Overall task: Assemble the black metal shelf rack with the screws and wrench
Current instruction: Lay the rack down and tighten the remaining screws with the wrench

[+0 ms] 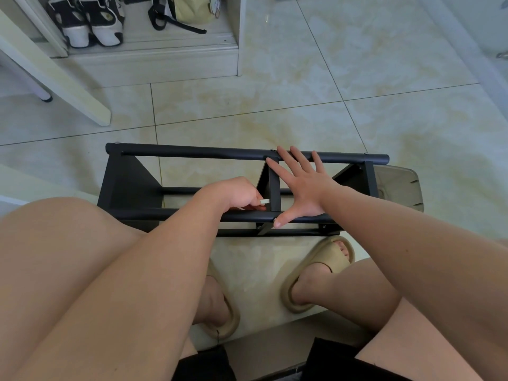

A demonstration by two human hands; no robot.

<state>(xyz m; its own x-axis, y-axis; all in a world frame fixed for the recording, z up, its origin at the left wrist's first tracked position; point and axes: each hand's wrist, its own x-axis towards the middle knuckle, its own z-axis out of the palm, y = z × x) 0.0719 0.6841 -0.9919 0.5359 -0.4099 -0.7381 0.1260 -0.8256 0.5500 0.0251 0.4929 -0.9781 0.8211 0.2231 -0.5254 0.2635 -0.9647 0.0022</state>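
- The left hand (233, 195) curls round a small silvery wrench (265, 201); the right hand (299, 185) is spread flat, gripping nothing.
- The black rack (192, 152) lies on glossy cream floor tiles (302, 92), just ahead of tan slippers (321, 270); sneakers (85, 20) sit in a pale cabinet (237, 37) beyond.
- Right fingers rest on the far tube, thumb on the near tube; the wrench tip is just beside the middle brace.

Glossy cream marbled tile floor (302, 86); at the back, pale open cabinet (154, 59) holding sneakers (88, 20) and a bag (192, 9).
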